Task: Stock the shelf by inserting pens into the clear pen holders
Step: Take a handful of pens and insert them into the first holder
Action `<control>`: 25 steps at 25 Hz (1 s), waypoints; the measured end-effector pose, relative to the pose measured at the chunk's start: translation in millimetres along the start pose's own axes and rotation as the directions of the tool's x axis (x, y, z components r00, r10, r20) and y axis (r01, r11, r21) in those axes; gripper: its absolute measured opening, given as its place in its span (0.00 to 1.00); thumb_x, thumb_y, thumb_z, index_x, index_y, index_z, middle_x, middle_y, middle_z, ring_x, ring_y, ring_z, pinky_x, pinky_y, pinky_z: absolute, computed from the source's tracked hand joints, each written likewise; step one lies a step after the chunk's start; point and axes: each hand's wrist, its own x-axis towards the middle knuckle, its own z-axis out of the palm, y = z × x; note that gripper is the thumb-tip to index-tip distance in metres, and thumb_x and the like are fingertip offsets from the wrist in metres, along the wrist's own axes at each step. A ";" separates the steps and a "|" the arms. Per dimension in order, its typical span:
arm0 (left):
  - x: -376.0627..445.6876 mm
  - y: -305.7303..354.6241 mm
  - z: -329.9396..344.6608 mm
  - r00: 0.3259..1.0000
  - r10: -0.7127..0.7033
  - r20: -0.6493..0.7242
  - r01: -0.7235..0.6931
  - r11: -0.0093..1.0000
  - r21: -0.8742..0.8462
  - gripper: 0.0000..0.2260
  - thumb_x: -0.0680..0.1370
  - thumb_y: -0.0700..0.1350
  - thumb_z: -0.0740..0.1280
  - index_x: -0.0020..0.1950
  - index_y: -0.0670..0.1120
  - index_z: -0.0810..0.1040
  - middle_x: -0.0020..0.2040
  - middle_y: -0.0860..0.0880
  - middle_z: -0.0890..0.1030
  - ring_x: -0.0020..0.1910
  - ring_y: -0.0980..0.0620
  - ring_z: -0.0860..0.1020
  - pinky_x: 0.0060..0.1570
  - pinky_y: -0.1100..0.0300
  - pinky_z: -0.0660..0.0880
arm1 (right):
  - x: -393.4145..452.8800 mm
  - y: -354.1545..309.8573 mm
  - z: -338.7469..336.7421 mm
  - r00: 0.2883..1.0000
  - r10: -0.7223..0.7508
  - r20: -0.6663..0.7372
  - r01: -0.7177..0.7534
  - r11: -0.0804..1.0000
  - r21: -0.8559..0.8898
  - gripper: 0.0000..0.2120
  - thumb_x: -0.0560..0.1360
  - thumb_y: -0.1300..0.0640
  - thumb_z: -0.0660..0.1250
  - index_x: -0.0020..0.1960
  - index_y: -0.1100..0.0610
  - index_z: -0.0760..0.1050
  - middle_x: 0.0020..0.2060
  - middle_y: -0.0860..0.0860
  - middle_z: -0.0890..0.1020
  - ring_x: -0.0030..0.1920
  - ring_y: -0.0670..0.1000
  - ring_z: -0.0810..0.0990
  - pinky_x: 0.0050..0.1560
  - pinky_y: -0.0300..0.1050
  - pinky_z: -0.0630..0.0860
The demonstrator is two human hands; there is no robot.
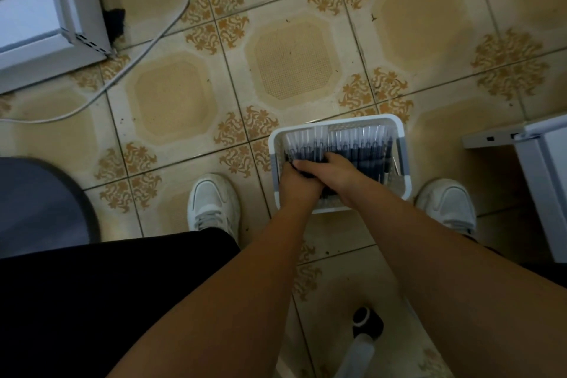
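Patterned floor tiles (171,101); white basket (399,135) of pens (362,147) resting on them between two white shoes (213,202). Left hand (296,182) and right hand (333,173) inside basket, touching, fingers curled around one pen bundle.

Beige patterned floor tiles (171,101), white cabinet (36,24) far left, dim light

A white basket (337,123) of dark blue pens (362,150) with clear caps sits on a beige tiled floor (171,101) patterned with tan floral corner motifs. White sneakers (213,202) flank the basket; a white cable (147,43) curves far left of it, beside a black trouser leg (92,301).
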 end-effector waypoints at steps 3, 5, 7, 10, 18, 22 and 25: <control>3.1 -3.2 3.7 1.000 0.011 -0.001 -0.011 1.000 0.012 0.17 0.80 0.41 0.65 0.68 0.41 0.71 0.60 0.43 0.79 0.57 0.44 0.79 0.47 0.62 0.72 | 2.7 1.8 2.4 0.999 -0.021 -0.035 0.020 1.000 -0.019 0.45 0.71 0.40 0.73 0.78 0.57 0.58 0.74 0.56 0.68 0.71 0.58 0.70 0.70 0.57 0.70; 5.4 -4.3 4.9 1.000 0.002 0.000 -0.002 1.000 -0.007 0.15 0.81 0.38 0.62 0.69 0.40 0.71 0.61 0.42 0.79 0.59 0.43 0.78 0.50 0.60 0.73 | 2.6 4.0 5.4 0.998 -0.026 -0.051 0.025 0.999 -0.023 0.47 0.72 0.40 0.72 0.80 0.58 0.53 0.77 0.56 0.63 0.74 0.60 0.66 0.72 0.59 0.68; 5.7 -1.4 3.5 1.000 0.009 0.021 -0.009 1.000 -0.006 0.14 0.82 0.37 0.59 0.68 0.39 0.71 0.61 0.41 0.78 0.59 0.42 0.78 0.52 0.59 0.72 | 4.2 5.2 7.1 0.998 -0.032 -0.048 0.030 0.998 -0.051 0.48 0.72 0.38 0.71 0.80 0.57 0.51 0.78 0.55 0.61 0.75 0.59 0.64 0.73 0.59 0.66; 4.3 5.9 2.0 0.997 0.022 0.072 -0.027 0.998 0.057 0.14 0.83 0.38 0.58 0.69 0.40 0.71 0.63 0.42 0.77 0.61 0.43 0.76 0.53 0.62 0.70 | 3.9 4.0 5.8 0.997 -0.036 -0.063 0.032 0.997 -0.066 0.48 0.69 0.35 0.72 0.79 0.57 0.57 0.75 0.54 0.67 0.73 0.58 0.68 0.72 0.58 0.68; -40.3 44.1 -16.5 0.989 0.134 0.063 -0.136 0.990 0.039 0.11 0.82 0.41 0.60 0.61 0.39 0.77 0.53 0.41 0.81 0.41 0.49 0.75 0.40 0.58 0.72 | -56.5 -26.1 -5.8 0.991 -0.126 -0.042 0.121 0.987 -0.107 0.47 0.65 0.30 0.72 0.75 0.56 0.66 0.69 0.54 0.74 0.67 0.57 0.74 0.68 0.57 0.72; -116.7 118.2 -57.3 0.931 0.357 0.070 -0.354 0.934 -0.056 0.09 0.77 0.42 0.67 0.57 0.44 0.80 0.44 0.50 0.82 0.39 0.56 0.78 0.37 0.63 0.73 | -157.8 -83.3 -35.0 0.943 -0.332 0.003 0.326 0.927 -0.188 0.26 0.74 0.35 0.67 0.65 0.50 0.75 0.56 0.48 0.81 0.56 0.51 0.79 0.64 0.50 0.74; -201.2 182.6 -95.1 0.835 0.542 0.095 -0.521 0.834 -0.183 0.11 0.73 0.39 0.71 0.55 0.45 0.81 0.46 0.49 0.85 0.43 0.58 0.81 0.37 0.67 0.76 | -257.3 -118.4 -62.8 0.861 -0.507 -0.040 0.488 0.846 -0.217 0.30 0.72 0.28 0.61 0.61 0.48 0.79 0.57 0.46 0.83 0.59 0.48 0.80 0.67 0.50 0.72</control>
